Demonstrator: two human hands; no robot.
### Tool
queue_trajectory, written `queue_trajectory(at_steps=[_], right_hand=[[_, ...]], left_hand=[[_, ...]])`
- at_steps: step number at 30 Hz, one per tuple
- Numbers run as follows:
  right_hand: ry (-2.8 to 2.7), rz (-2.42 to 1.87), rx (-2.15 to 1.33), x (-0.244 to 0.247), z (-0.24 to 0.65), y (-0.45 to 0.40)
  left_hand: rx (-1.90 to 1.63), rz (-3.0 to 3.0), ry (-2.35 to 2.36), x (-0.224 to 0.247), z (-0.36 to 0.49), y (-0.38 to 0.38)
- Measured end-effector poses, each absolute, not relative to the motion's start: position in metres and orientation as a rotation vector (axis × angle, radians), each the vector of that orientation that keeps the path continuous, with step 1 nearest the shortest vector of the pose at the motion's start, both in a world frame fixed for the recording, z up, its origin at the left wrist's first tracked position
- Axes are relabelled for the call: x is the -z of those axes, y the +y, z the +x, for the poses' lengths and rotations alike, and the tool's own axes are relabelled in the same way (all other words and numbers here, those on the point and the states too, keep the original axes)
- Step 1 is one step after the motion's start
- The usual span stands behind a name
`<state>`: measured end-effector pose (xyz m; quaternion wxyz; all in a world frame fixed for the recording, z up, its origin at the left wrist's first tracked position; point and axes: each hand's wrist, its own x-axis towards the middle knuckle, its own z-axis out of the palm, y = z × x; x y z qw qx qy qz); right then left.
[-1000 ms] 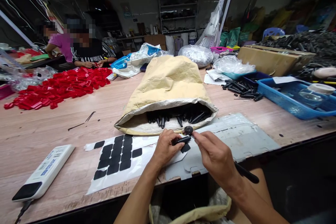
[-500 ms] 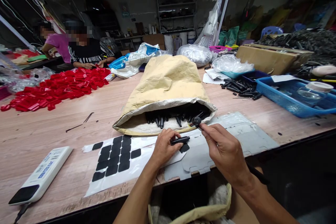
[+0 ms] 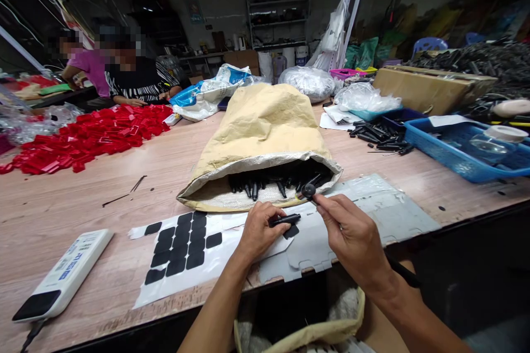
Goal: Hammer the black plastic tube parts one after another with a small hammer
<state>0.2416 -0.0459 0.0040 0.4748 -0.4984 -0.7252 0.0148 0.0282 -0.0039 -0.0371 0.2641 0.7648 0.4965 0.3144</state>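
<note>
Head view: black tube [image 3: 291, 219] pinched by the left hand [image 3: 260, 230] over a grey board [image 3: 397, 215]; the right hand [image 3: 354, 231] pinches a round-headed black part [image 3: 308, 191] near a yellow sack [image 3: 269, 121] holding tapered black pieces [image 3: 254, 190]; rightward, a blue basket [image 3: 447, 156] holds a white-lidded jar [image 3: 491, 146].

Holds a slim black tube [image 3: 286, 220] in the left fingers [image 3: 274, 211], nearly level, pointing toward three o'clock. Pinches a small, round-headed dark piece [image 3: 309, 191] in the right fingers [image 3: 324, 203], apart from the tube, toward one o'clock from it.
</note>
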Motion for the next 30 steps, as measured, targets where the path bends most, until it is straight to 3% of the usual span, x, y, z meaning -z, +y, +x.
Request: queue_trajectory(at_steps=[9, 16, 22, 30], right_hand=[[-1.716, -1.158, 0.045, -0.005, 0.239, -0.052], [-1.898, -1.351, -0.025, 0.032, 0.243, -0.049], [-1.742, -1.328, -0.05, 0.019, 0.261, -0.043], [-1.799, -1.582, 0.215, 0.043, 0.295, -0.03]], left_hand=[[-0.885, 2.103, 1.339, 0.041, 0.028, -0.003], [-0.879, 2.108, 1.355, 0.04, 0.029, -0.004], [-0.891, 2.113, 1.355, 0.041, 0.028, -0.004], [-0.781, 2.116, 1.317, 0.038, 0.025, -0.003]])
